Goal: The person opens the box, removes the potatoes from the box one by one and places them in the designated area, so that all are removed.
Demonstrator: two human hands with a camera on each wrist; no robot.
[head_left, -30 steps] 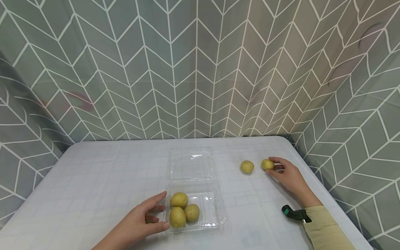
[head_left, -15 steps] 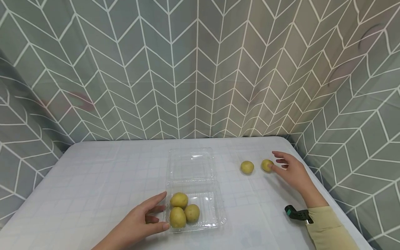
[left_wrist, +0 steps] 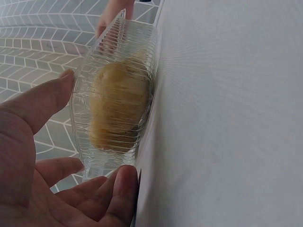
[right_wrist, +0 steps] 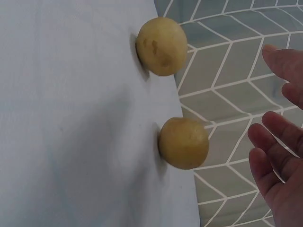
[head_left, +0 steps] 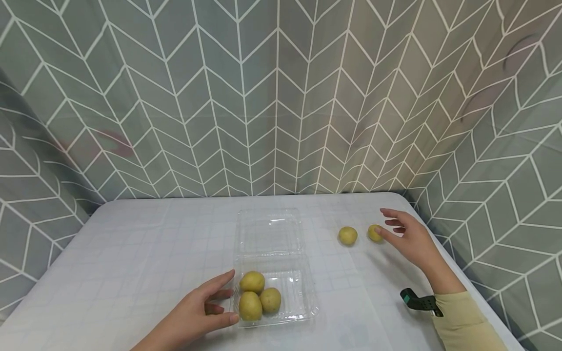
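Observation:
A clear plastic clamshell box (head_left: 300, 287) lies with its lid spread back on the table. Three yellow potatoes (head_left: 270, 300) sit in the left part of its base. At the box's left side is my left hand (head_left: 199, 309), fingers spread, with fingertips at the rim and wall in the left wrist view. Two more potatoes lie to the right of the box, a left one (head_left: 348, 236) and a right one (head_left: 374, 233). My right hand (head_left: 410, 239) hovers beside the right potato (right_wrist: 183, 143), fingers apart and holding nothing; a gap shows in the right wrist view.
A white cloth covers the table (head_left: 131, 253). Behind and at both sides hangs a grey-green curtain (head_left: 272, 107) with white lines. A black strap (head_left: 419, 300) sits at the right wrist, by a tan sleeve (head_left: 465, 317).
My right hand has let go of the right potato and drawn back up and to the right, its fingers spreading. The left hand, the box and the potatoes stay where they were.

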